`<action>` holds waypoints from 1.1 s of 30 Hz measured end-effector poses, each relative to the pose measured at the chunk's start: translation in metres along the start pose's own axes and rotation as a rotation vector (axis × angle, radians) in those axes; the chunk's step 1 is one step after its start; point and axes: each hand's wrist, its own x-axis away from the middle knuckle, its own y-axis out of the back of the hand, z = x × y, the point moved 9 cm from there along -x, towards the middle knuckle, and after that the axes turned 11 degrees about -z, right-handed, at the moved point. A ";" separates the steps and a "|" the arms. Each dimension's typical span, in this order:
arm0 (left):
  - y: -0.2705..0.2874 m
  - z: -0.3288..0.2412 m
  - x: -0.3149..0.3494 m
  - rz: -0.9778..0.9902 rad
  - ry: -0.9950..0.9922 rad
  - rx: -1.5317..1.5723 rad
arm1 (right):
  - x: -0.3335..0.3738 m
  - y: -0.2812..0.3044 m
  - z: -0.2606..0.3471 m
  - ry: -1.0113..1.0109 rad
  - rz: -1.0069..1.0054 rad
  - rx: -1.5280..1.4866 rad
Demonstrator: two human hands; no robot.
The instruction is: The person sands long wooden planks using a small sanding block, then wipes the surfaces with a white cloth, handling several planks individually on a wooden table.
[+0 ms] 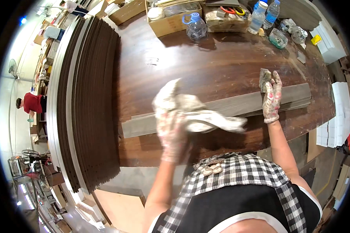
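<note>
A crumpled white cloth (pixel 200 118) is in my gloved left hand (pixel 170 132), blurred by motion. The cloth lies across long, flat grey-brown strips (pixel 237 103), stacked slightly unevenly on a dark brown table (pixel 217 64). Toward the strips' right end, my right hand (pixel 272 99), in a stained patterned glove, holds a small, worn grey block (pixel 264 79) between thumb and fingers. The block's exact kind does not show. Part of the strips is hidden under the cloth and my left hand.
A tall stack of long dark boards (pixel 93 101) borders the table's left side. Along the far edge are a cardboard box (pixel 171 25), a large clear bottle (pixel 196 28), scissors (pixel 233 11) and water bottles (pixel 257 18). White panels (pixel 332 116) stand at right. Another person (pixel 31 103) is far left.
</note>
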 end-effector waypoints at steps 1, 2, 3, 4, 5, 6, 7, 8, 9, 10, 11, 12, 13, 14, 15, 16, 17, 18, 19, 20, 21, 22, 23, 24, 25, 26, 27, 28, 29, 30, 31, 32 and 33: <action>0.011 0.031 0.010 -0.044 0.020 -0.053 | -0.001 0.001 0.000 0.002 0.004 -0.003; 0.026 0.047 0.011 -0.104 0.029 -0.151 | -0.004 0.006 0.000 0.024 -0.002 0.017; 0.040 0.065 0.014 -0.110 0.071 -0.221 | -0.006 0.011 0.000 0.045 -0.009 0.037; 0.051 0.084 0.017 -0.134 0.091 -0.235 | -0.009 0.014 -0.002 0.046 -0.011 0.041; 0.063 0.107 0.028 -0.171 0.087 -0.279 | -0.008 0.011 -0.001 0.044 -0.009 0.031; 0.075 0.127 0.035 -0.204 0.098 -0.349 | -0.005 0.007 -0.001 0.028 0.002 0.023; 0.091 0.154 0.057 -0.294 0.055 -0.484 | 0.000 -0.002 0.001 0.010 0.022 0.013; 0.105 0.187 0.071 -0.322 0.263 -0.424 | 0.003 -0.007 0.002 -0.011 0.019 0.014; 0.111 0.204 0.070 -0.349 0.459 -0.346 | -0.001 -0.005 -0.002 0.005 0.043 0.018; 0.118 0.201 0.065 -0.400 0.447 -0.284 | -0.002 -0.002 -0.004 0.022 0.057 0.016; 0.122 0.192 0.045 -0.452 0.429 -0.207 | -0.004 -0.001 0.001 0.050 0.062 0.017; 0.116 0.171 0.030 -0.535 0.460 -0.021 | 0.003 -0.008 0.010 -0.005 0.052 -0.035; 0.096 0.129 0.000 -0.538 0.394 0.251 | 0.005 -0.010 0.021 0.193 0.042 0.102; 0.061 0.097 -0.017 -0.409 0.556 0.386 | 0.019 -0.025 0.033 0.194 0.099 0.093; 0.036 0.041 -0.039 -0.312 0.537 0.277 | 0.036 -0.044 0.053 0.182 0.164 0.000; 0.014 -0.002 -0.045 -0.164 0.362 0.262 | 0.055 -0.067 0.057 0.182 0.212 -0.065; -0.012 -0.052 -0.050 0.048 0.363 0.377 | 0.073 -0.087 0.059 0.185 0.257 -0.116; -0.034 -0.087 -0.043 0.200 0.378 0.805 | 0.084 -0.099 0.065 0.277 0.256 0.006; -0.026 -0.118 -0.053 0.168 0.358 0.875 | 0.072 -0.094 0.060 0.063 0.207 -0.041; -0.030 -0.122 -0.053 0.209 0.306 0.858 | 0.056 -0.085 0.062 0.055 0.180 -0.075; -0.041 -0.119 -0.051 0.261 0.250 0.855 | 0.035 -0.064 0.061 0.049 0.139 -0.097; -0.042 -0.108 -0.051 0.183 0.223 0.770 | 0.025 -0.047 0.089 0.411 0.117 0.145; -0.044 -0.101 -0.054 0.099 0.203 0.686 | 0.024 -0.036 0.112 0.763 0.101 0.404; -0.047 -0.101 -0.059 0.114 0.070 0.529 | 0.019 -0.035 0.104 0.655 0.213 0.483; -0.052 -0.103 -0.064 0.119 -0.060 0.372 | 0.015 -0.029 0.096 0.758 0.247 0.615; -0.063 -0.108 -0.063 0.261 -0.147 0.226 | 0.006 -0.015 0.089 0.828 0.230 0.754; -0.064 -0.115 -0.061 0.300 -0.242 0.147 | -0.006 -0.001 0.082 0.896 0.216 0.882; -0.067 -0.109 -0.058 0.365 -0.229 0.116 | -0.024 0.019 0.083 1.024 0.136 0.900; -0.068 -0.098 -0.052 0.434 -0.204 0.075 | -0.039 0.038 0.097 1.137 0.078 0.888; -0.065 -0.097 -0.052 0.432 -0.214 0.078 | -0.065 0.066 0.096 1.076 0.009 0.984; -0.068 -0.105 -0.052 0.437 -0.206 0.099 | -0.104 0.104 0.094 1.000 -0.013 1.104; -0.067 -0.106 -0.052 0.458 -0.210 0.095 | -0.137 0.137 0.091 0.834 -0.059 1.265; -0.067 -0.107 -0.052 0.478 -0.210 0.090 | -0.166 0.170 0.086 0.664 -0.085 1.438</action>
